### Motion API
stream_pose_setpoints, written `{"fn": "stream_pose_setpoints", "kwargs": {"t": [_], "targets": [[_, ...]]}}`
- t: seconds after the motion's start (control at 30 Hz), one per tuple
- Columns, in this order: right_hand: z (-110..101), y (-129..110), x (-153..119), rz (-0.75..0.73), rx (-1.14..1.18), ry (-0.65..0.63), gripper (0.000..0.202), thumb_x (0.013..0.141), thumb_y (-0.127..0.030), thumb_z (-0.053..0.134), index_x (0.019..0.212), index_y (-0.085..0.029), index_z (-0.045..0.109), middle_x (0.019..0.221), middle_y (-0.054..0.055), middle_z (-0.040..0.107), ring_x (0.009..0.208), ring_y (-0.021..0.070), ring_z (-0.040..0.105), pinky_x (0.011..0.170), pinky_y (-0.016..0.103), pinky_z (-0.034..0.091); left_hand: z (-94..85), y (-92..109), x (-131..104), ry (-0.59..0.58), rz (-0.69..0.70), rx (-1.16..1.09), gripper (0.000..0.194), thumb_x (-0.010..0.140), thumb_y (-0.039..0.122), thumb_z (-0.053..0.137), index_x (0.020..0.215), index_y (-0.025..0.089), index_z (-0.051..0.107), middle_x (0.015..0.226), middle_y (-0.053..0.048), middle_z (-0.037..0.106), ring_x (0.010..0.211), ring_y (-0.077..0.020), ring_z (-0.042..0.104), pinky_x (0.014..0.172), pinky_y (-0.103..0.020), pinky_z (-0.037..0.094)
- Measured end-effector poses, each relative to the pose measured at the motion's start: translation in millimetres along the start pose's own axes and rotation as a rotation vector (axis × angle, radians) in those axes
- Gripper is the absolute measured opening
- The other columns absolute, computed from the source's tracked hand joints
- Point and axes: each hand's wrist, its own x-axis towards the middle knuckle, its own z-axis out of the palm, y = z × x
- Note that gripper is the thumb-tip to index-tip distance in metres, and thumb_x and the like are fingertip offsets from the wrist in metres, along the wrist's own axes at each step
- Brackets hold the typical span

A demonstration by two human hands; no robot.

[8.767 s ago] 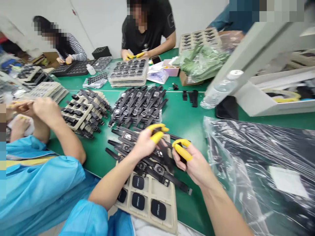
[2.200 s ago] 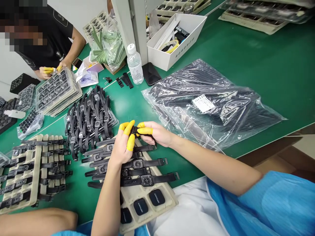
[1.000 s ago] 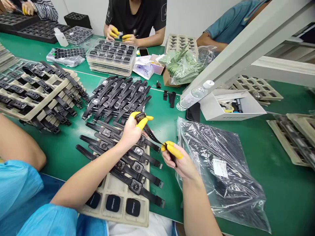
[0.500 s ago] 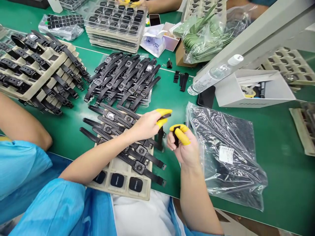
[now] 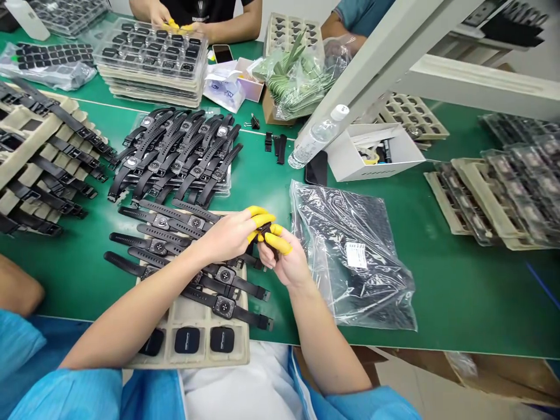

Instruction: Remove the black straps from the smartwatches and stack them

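Observation:
My left hand (image 5: 236,233), with yellow finger cots, is closed on a dark watch case (image 5: 263,228), mostly covered by the fingers. My right hand (image 5: 286,256), also in yellow finger cots, grips a short black watch strap (image 5: 272,249) against the case. Whether the two are joined is hidden. Below my left forearm lies a beige tray (image 5: 205,357) with several strapped watches (image 5: 224,306) laid across it, backs up. Bare square watch cases (image 5: 187,340) sit in its front compartments.
Right of my hands lies a clear plastic bag (image 5: 363,291) of black contents. A water bottle (image 5: 317,137) leans by a grey post, beside a white box (image 5: 371,166). More watches (image 5: 175,157) lie behind the tray. Co-workers sit opposite and at the left.
My two hands have come together, bringing the watch case in my left hand to the strap in my right. The view has shifted to the right.

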Motion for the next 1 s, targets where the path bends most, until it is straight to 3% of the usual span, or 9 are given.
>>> {"fn": "stream_pose_setpoints", "kwargs": {"t": [0.2,0.4,0.63,0.73,0.9,1.0], "targets": [[1,-1,1,0.009,0.116,-0.015,0.028,0.086,-0.039,0.077,0.079,-0.021,0.057,0.05,-0.009,0.046,0.038,0.006,0.03,0.037,0.018,0.027,5.3,-1,-1,-0.005,-0.009,0.034,0.053,0.095,0.008,0.039,0.146,0.017,0.051,0.134,-0.015,0.061,0.127,-0.0257,0.062,0.107,-0.043,0.056],[-4,-2,0,0.011,0.143,-0.018,0.028,0.085,-0.039,0.078,0.08,-0.02,0.058,0.048,-0.01,0.045,0.037,0.0055,0.028,0.036,0.017,0.025,-4.6,8,0,-0.052,0.071,0.02,0.05,0.103,0.023,0.041,0.152,0.013,0.043,0.13,-0.018,0.057,0.124,-0.0275,0.059,0.108,-0.045,0.054],[-3,1,3,0.068,0.106,0.022,0.034,0.082,-0.043,0.079,0.078,-0.021,0.054,0.046,-0.012,0.041,0.037,0.0048,0.026,0.035,0.016,0.022,-4.9,11,3,-0.111,0.026,0.284,0.041,0.098,0.02,0.046,0.137,0.011,0.057,0.119,-0.017,0.059,0.113,-0.0299,0.058,0.101,-0.048,0.055],[-2,1,5,0.067,0.073,0.01,0.035,0.082,-0.044,0.079,0.078,-0.022,0.053,0.047,-0.012,0.041,0.037,0.005,0.026,0.035,0.017,0.023,-7.1,10,4,-0.086,0.038,0.246,0.039,0.1,0.021,0.044,0.136,0.012,0.057,0.119,-0.017,0.059,0.111,-0.0287,0.058,0.1,-0.048,0.056],[-2,3,4,-0.031,-0.024,0.007,0.035,0.087,-0.05,0.074,0.083,-0.022,0.054,0.048,-0.011,0.044,0.038,0.0068,0.03,0.038,0.02,0.028,-12.3,6,4,-0.038,0.119,-0.01,0.049,0.1,0.022,0.048,0.148,0.015,0.047,0.132,-0.017,0.056,0.122,-0.0269,0.059,0.107,-0.046,0.055],[-5,5,5,-0.203,-0.191,0.062,0.037,0.087,-0.056,0.073,0.089,-0.023,0.057,0.053,-0.009,0.048,0.042,0.0087,0.037,0.043,0.023,0.033,-10.1,6,5,-0.01,0.137,0.004,0.059,0.099,0.019,0.05,0.157,0.018,0.038,0.138,-0.017,0.055,0.129,-0.0276,0.058,0.109,-0.046,0.054]]}}
